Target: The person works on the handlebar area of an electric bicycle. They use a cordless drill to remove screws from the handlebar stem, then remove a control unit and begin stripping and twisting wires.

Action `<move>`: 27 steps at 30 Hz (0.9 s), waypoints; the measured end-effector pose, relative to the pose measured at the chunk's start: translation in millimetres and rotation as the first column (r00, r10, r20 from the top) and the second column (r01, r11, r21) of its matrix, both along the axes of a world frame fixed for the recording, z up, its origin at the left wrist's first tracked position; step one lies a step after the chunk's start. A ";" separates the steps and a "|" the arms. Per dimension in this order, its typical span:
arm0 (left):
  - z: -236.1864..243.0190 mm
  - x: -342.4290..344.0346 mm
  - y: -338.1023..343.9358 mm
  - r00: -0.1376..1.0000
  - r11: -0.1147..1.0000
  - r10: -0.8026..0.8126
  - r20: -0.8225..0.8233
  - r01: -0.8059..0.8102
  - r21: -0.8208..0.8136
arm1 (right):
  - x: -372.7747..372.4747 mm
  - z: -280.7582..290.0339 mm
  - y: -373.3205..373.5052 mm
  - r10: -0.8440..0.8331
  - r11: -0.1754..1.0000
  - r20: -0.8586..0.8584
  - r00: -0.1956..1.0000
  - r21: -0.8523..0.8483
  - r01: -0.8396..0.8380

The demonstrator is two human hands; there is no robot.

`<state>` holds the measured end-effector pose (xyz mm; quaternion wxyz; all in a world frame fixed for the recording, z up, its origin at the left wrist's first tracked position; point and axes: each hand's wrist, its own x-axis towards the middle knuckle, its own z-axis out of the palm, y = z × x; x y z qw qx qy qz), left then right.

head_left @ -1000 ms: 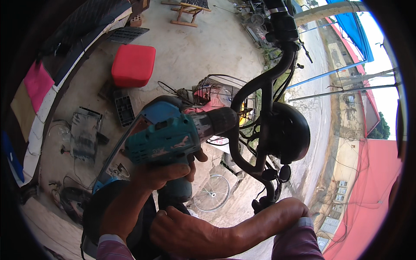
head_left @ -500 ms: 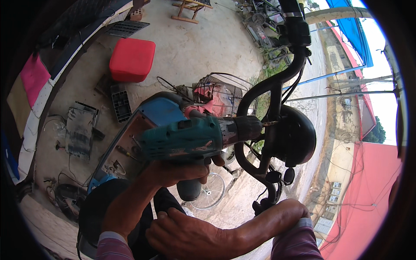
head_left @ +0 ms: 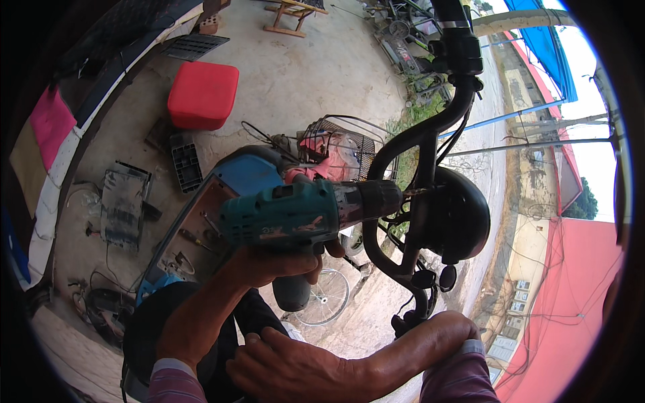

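My left hand [head_left: 279, 264] is wrapped round the grip of a teal cordless drill [head_left: 279, 216], index finger by the trigger. The drill lies level, its black chuck [head_left: 381, 199] facing right. A thin drill bit [head_left: 414, 192] reaches from the chuck to the black tubular handlebar frame [head_left: 424, 158], beside a round black headlight [head_left: 457, 215]. Whether the tip is inside the metal, I cannot tell. My right hand [head_left: 289, 366] rests low in the middle, below the drill's base, fingers curled over a dark surface. Anything inside those fingers is hidden.
Behind the drill are a blue scooter body [head_left: 248, 173] with tools in its brown tray, and a wire basket [head_left: 342, 144] holding pink material. A red padded box [head_left: 203, 95], a black battery tray [head_left: 185, 163] and a spoked wheel [head_left: 326, 297] are on the concrete floor.
The drill has shifted slightly left and its blurred rear now looks sharp. My left hand keeps hold of it; my right hand has barely moved.
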<state>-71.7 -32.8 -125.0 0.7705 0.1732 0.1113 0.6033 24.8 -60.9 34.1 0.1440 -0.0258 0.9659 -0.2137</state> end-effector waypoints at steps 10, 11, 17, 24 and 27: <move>11.9 -19.8 1.1 0.974 0.991 -0.126 -0.189 0.115 -0.067 | 2.0 2.8 5.0 0.020 0.997 -0.097 0.995 0.082 -0.012; 15.2 -21.8 0.5 0.965 0.993 -0.118 -0.232 0.109 -0.053 | 2.2 2.9 5.8 0.021 0.996 -0.109 0.994 0.088 -0.011; 28.8 -33.4 2.6 0.942 0.990 -0.139 -0.307 0.126 -0.063 | 3.2 2.6 5.5 -0.006 0.996 -0.155 0.988 0.092 0.021; 21.4 -30.9 6.2 0.971 0.995 -0.100 -0.215 0.097 -0.023 | 1.4 2.0 5.8 0.008 0.997 -0.144 0.989 0.078 0.003; 20.1 -30.5 6.3 0.969 0.996 -0.085 -0.232 0.085 -0.012 | -0.2 3.6 5.2 0.024 0.997 -0.103 0.994 0.070 -0.016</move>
